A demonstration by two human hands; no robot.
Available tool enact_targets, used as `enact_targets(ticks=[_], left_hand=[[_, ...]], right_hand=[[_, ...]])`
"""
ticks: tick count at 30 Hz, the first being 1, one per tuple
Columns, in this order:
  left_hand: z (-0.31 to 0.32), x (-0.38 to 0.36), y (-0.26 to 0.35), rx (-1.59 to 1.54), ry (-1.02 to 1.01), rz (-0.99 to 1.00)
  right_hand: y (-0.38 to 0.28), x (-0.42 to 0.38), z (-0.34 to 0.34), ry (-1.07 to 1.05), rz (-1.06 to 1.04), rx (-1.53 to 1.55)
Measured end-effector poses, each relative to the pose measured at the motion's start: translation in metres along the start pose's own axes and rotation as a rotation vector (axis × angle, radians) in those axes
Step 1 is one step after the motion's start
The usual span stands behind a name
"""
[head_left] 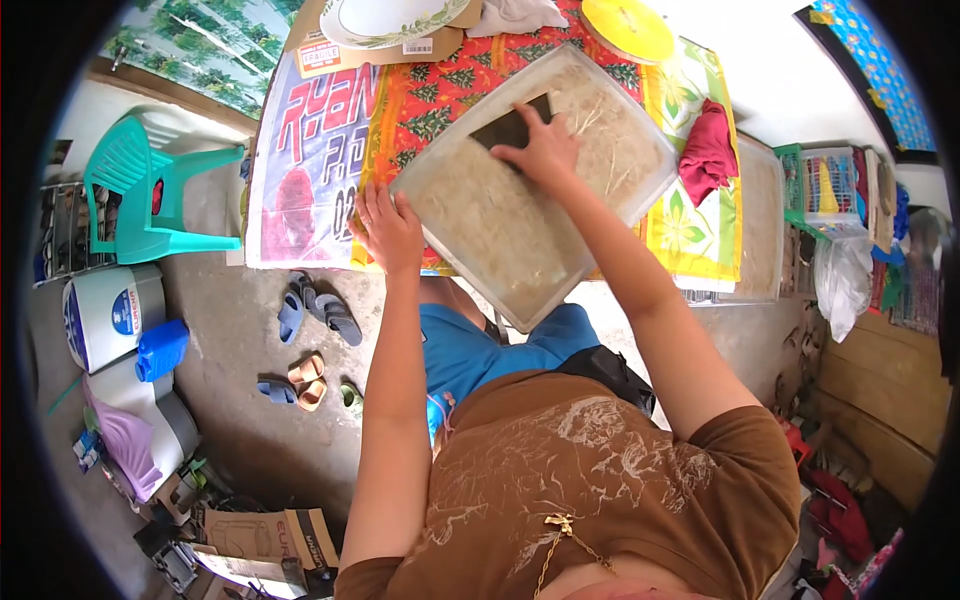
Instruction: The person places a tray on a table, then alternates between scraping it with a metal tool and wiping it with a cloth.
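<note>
A wide shallow rectangular frame lies tilted across the table, its panel covered with a mottled beige layer of fine fibres. My right hand rests over a dark flat piece on this panel, thumb and fingers spread across it. At the left corner of the frame is my left hand, its fingers stretched out beside the rim. The near corner of the frame reaches past the table edge, over my lap.
A crumpled red cloth lies right of the frame. Behind it are a yellow round lid and a white oval plate on cardboard. A green plastic chair stands left, with several sandals on the floor.
</note>
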State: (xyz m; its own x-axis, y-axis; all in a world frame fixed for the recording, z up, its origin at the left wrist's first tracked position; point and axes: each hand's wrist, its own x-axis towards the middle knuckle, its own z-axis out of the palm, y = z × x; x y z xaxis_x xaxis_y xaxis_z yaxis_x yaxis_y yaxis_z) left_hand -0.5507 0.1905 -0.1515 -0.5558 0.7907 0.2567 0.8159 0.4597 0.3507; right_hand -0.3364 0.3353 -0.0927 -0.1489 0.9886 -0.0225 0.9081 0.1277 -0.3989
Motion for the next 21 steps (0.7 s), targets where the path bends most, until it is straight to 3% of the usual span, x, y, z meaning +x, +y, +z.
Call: enact_targets(ticks=[7, 10, 14, 17, 20, 21], left_hand=[[0.003, 0.001, -0.004, -0.001, 0.033, 0.017], [0.003, 0.000, -0.002, 0.012, 0.057, 0.027], [0.007, 0.001, -0.006, 0.044, 0.089, 0.052], [0.008, -0.001, -0.005, 0.052, 0.097, 0.062], [0.008, 0.000, -0.005, 0.054, 0.099, 0.059], [0.009, -0.001, -0.005, 0.046, 0.101, 0.061]], right_hand=[[-0.022, -0.123, 0.005, -0.293, -0.253, 0.106], [0.024, -0.117, -0.017, -0.126, -0.067, 0.247], [0.134, -0.054, -0.066, 0.250, 0.269, 0.055], [0.176, -0.034, -0.074, 0.210, 0.511, -0.020], [0.170, -0.055, -0.044, 0.206, 0.257, -0.062], [0.151, -0.072, -0.038, 0.066, 0.211, 0.011]])
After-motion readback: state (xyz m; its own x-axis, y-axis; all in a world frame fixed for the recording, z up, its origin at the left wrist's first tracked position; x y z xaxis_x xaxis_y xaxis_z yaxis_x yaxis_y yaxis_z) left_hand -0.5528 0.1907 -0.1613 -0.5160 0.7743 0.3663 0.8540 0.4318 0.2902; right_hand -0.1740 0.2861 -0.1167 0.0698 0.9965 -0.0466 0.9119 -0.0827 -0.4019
